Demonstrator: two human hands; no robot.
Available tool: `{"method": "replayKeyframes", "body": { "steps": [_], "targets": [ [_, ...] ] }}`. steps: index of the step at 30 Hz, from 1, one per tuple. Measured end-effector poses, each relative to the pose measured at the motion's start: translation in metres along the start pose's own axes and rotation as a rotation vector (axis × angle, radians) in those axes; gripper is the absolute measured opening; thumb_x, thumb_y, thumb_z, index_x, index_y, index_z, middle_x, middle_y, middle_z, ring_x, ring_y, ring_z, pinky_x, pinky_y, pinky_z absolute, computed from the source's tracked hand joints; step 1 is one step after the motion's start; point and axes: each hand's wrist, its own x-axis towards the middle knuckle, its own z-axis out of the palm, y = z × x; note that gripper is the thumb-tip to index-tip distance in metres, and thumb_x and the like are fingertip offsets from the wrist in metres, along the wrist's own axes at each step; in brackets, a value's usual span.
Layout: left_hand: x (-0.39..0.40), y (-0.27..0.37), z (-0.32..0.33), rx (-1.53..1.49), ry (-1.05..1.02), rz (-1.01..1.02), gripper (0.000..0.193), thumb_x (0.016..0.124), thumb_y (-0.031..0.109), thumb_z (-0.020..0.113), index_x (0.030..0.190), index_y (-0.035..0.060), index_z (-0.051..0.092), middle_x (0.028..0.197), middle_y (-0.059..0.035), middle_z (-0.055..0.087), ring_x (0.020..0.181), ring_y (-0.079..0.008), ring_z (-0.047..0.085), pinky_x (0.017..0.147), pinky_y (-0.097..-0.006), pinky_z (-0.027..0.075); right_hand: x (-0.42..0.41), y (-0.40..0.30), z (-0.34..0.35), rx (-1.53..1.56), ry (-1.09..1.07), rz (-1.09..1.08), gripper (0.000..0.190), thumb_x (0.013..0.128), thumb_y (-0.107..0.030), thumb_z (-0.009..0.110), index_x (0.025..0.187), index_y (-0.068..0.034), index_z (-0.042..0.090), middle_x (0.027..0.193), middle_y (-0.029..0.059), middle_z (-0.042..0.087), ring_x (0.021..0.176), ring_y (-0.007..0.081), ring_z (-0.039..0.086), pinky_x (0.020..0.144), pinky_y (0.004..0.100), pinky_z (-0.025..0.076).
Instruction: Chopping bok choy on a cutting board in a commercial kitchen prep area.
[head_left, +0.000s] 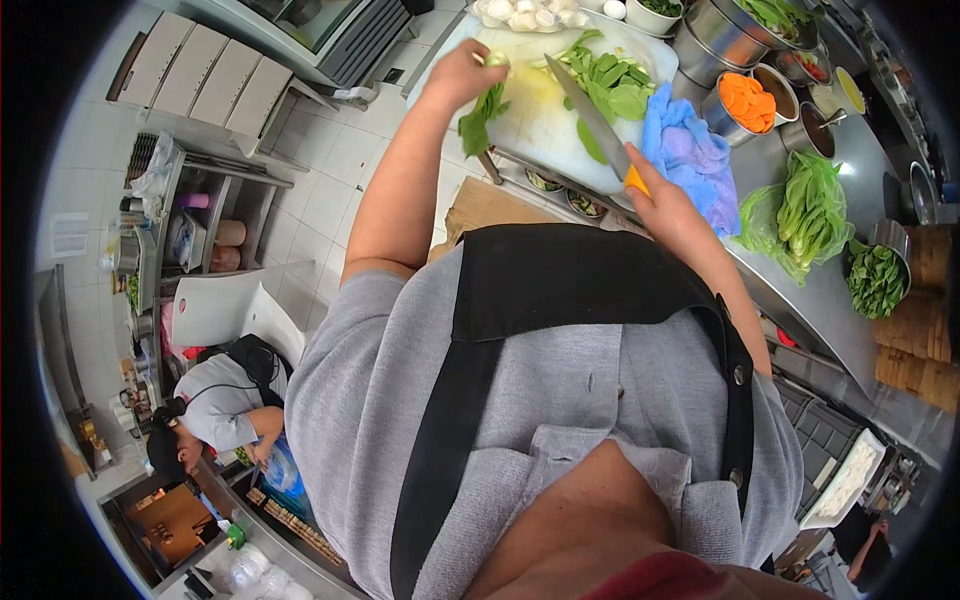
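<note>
At the left edge of a white cutting board (529, 142), my left hand (456, 79) pinches the pale base of a leafy green (482, 116). Its leaves hang down over the board's edge. A kitchen knife (591, 112) with a yellow handle is in my right hand (667, 206); the blade slants across the board, tip pointing away from me. Loose green leaves and stems (619, 86) lie beyond and beside the blade. A single leaf (591, 141) rests on the near side of it. Against the board's right edge, close to my right hand, is a crumpled blue cloth (686, 154).
Sliced carrots fill a metal container (727, 116) on the right, near more metal pots (709, 41). Bagged leafy greens (806, 210) and a tipped container of greens (877, 277) lie on the steel counter. A bag of pale round pieces (529, 13) borders the board's far edge. Another person (225, 405) bends at lower left.
</note>
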Motion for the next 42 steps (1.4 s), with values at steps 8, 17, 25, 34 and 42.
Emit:
{"method": "replayKeyframes", "body": {
  "steps": [8, 17, 25, 34, 42],
  "targets": [
    [-0.028, 0.004, -0.019, -1.063, 0.040, 0.039, 0.032, 0.086, 0.008, 0.052, 0.116, -0.0020, 0.042, 0.102, -0.0130, 0.055, 0.086, -0.0206, 0.059, 0.078, -0.0330, 0.054, -0.006, 0.017, 0.010, 0.233, 0.244, -0.294, 0.053, 0.091, -0.015, 0.049, 0.141, -0.016, 0.031, 0.105, 0.0253, 0.059, 0.095, 0.0393, 0.059, 0.084, 0.0350, 0.045],
    [-0.076, -0.058, 0.066, -1.307, 0.325, -0.050, 0.037, 0.079, -0.006, 0.046, 0.115, -0.0033, 0.037, 0.107, -0.0163, 0.049, 0.095, -0.0239, 0.058, 0.084, -0.0335, 0.052, 0.004, 0.020, 0.025, 0.186, 0.243, -0.362, 0.057, 0.088, -0.012, 0.052, 0.141, -0.019, 0.031, 0.107, 0.0264, 0.057, 0.096, 0.0408, 0.058, 0.083, 0.0375, 0.046],
    [-0.087, -0.063, 0.069, -1.298, 0.295, -0.127, 0.036, 0.079, -0.009, 0.043, 0.114, -0.0027, 0.038, 0.110, -0.0150, 0.049, 0.097, -0.0239, 0.057, 0.090, -0.0365, 0.049, 0.016, -0.003, 0.021, -0.021, 0.094, -0.231, 0.058, 0.089, -0.016, 0.051, 0.142, -0.019, 0.028, 0.087, 0.0279, 0.060, 0.083, 0.0441, 0.058, 0.075, 0.0450, 0.046],
    [-0.082, -0.071, 0.047, -1.406, 0.411, -0.063, 0.035, 0.082, -0.007, 0.047, 0.116, -0.0003, 0.041, 0.110, -0.0130, 0.051, 0.100, -0.0222, 0.055, 0.091, -0.0362, 0.047, 0.017, -0.010, -0.007, 0.286, -0.221, 0.041, 0.056, 0.092, -0.018, 0.045, 0.144, -0.021, 0.025, 0.065, 0.0100, 0.056, 0.046, 0.0185, 0.048, 0.045, 0.0329, 0.043],
    [-0.061, -0.059, 0.009, -1.549, 0.423, 0.159, 0.030, 0.087, 0.007, 0.054, 0.115, 0.0069, 0.046, 0.109, -0.0076, 0.055, 0.102, -0.0201, 0.053, 0.089, -0.0404, 0.044, -0.008, 0.005, 0.012, 0.444, 0.035, -0.021, 0.053, 0.091, -0.014, 0.050, 0.141, -0.020, 0.034, 0.083, 0.0061, 0.058, 0.061, 0.0100, 0.051, 0.057, 0.0229, 0.044]
  ]
}}
